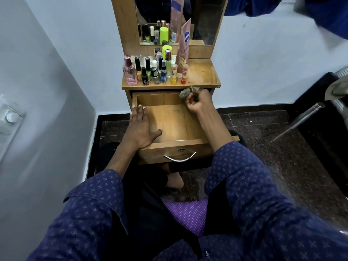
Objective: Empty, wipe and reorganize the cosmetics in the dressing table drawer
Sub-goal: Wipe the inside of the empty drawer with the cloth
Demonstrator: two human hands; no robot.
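With the drawer (169, 121) emptied and the cosmetics (154, 69) standing on the worktop (203, 76) above both hands, the right hand (197, 102), fingers clenched around a cloth (186, 93), is wiping the back corner while the left hand (139, 125), fingers released flat, is bracing the side wall; reorganizing is remaining.

My sleeves (254, 185) are navy with pale dots, my desk (203, 76) honey-brown wood, the cloth (188, 93) mottled olive, one perfume bottle (129, 72) pink, one cap (167, 49) neon green.

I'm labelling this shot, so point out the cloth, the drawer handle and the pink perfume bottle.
cloth (185, 93), head view, bunched middle.
drawer handle (179, 158), head view, middle of the curved metal bar.
pink perfume bottle (129, 73), head view, glass body.
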